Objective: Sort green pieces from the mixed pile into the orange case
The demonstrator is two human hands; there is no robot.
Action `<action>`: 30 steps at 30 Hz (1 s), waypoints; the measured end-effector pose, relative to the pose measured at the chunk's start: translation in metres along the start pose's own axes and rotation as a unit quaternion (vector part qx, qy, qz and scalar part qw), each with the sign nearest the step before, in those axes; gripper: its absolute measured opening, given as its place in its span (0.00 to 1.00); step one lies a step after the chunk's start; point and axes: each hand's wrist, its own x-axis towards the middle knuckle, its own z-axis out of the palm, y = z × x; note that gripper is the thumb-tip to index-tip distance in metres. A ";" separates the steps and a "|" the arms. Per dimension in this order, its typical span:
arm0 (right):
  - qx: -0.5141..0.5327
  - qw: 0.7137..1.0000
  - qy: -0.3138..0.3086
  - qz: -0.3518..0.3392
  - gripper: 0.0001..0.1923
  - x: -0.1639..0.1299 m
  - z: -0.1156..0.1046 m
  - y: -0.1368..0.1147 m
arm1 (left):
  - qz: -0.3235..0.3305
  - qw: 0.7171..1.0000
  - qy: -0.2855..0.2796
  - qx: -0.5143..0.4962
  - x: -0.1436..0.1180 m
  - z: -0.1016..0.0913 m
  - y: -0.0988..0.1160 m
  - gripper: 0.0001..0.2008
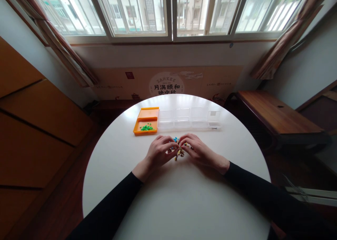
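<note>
My left hand (162,149) and my right hand (196,149) meet over a small heap of mixed pieces (180,152) on the table. Yellow, dark and brownish bits show between and below the fingers, and a few blue ones (176,139) lie just behind. On each hand, thumb and forefinger are bent together, the tips of both hands nearly touching. Whatever is pinched there is too small to name. Farther back, an orange tray (149,113) holds several bright green pieces (146,128) in its front part. Part of the heap is hidden under my hands.
Right of the orange tray runs a clear plastic box (182,129) with several compartments. All this stands on a round white table (184,205). A wooden bench (279,113) is beyond its right side, wooden cabinets (28,141) at the left, and a window with bars ahead.
</note>
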 end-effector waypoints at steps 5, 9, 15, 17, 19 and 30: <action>-0.018 0.999 0.018 -0.025 0.02 0.002 -0.002 -0.002 | -0.005 1.000 0.005 -0.012 0.001 -0.002 0.002 0.04; -0.045 0.998 0.029 -0.041 0.02 0.002 -0.001 0.001 | -0.013 1.000 0.008 -0.011 0.001 -0.002 0.001 0.03; -0.058 0.996 0.033 -0.051 0.02 0.002 -0.001 0.003 | -0.005 1.000 0.011 -0.018 0.001 -0.002 0.000 0.03; -0.057 0.996 0.036 -0.051 0.02 0.003 -0.001 0.002 | -0.005 1.000 0.009 -0.022 0.002 -0.003 0.001 0.03; -0.057 0.996 0.041 -0.049 0.02 0.003 -0.002 0.000 | -0.009 1.000 0.009 -0.023 0.003 -0.004 0.001 0.03; -0.047 0.998 0.029 -0.015 0.03 0.000 -0.005 -0.001 | -0.240 0.952 0.095 0.165 -0.010 -0.047 -0.061 0.05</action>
